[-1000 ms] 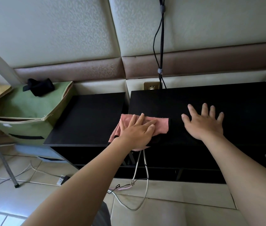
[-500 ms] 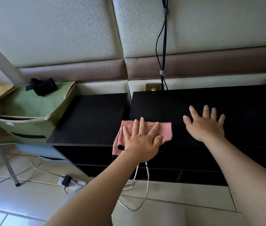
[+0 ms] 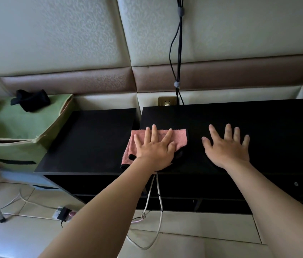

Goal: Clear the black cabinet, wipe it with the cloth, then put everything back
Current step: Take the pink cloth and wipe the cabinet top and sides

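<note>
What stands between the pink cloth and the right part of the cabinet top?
Only the right hand, flat on the cabinet top just right of the cloth; the left hand presses the cloth.

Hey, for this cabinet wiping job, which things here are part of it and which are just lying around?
Part of the job:
- pink cloth, pressed flat under the left hand
- black cabinet
- right hand, flat on the cabinet top

Just lying about:
- green fabric box
- wall cables
- wall socket
- power strip on the floor
- white cord
</note>
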`<action>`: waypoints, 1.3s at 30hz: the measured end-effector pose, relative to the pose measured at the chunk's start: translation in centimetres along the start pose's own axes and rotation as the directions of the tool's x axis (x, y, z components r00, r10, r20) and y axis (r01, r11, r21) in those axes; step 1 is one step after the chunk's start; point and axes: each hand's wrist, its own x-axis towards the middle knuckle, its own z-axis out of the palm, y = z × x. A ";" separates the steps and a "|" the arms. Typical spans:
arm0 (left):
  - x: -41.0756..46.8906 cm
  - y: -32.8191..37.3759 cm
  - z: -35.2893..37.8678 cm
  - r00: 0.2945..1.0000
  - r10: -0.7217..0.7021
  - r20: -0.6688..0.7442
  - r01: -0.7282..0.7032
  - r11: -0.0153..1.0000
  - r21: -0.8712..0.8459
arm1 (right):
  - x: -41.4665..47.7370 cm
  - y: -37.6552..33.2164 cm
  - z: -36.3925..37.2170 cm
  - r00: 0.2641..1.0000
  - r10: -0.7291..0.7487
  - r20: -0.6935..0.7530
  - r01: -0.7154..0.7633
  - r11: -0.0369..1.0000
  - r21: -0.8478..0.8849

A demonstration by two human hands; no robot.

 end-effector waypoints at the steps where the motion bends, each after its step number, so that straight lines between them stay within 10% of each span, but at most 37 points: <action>1: 1.0 0.0 -0.2 1.000 -0.005 0.000 0.005 1.000 0.002 | 0.1 0.0 0.0 1.000 0.000 -0.001 0.000 1.000 -0.001; 24: 16.1 0.0 -3.1 0.998 0.008 -0.070 -0.006 1.000 0.023 | 0.8 -0.3 0.5 1.000 0.005 -0.021 -0.005 1.000 -0.003; 39: 2.0 2.1 0.1 0.998 0.063 -0.026 -0.062 0.998 0.032 | 0.8 -0.4 -0.1 1.000 0.016 -0.007 -0.016 1.000 -0.001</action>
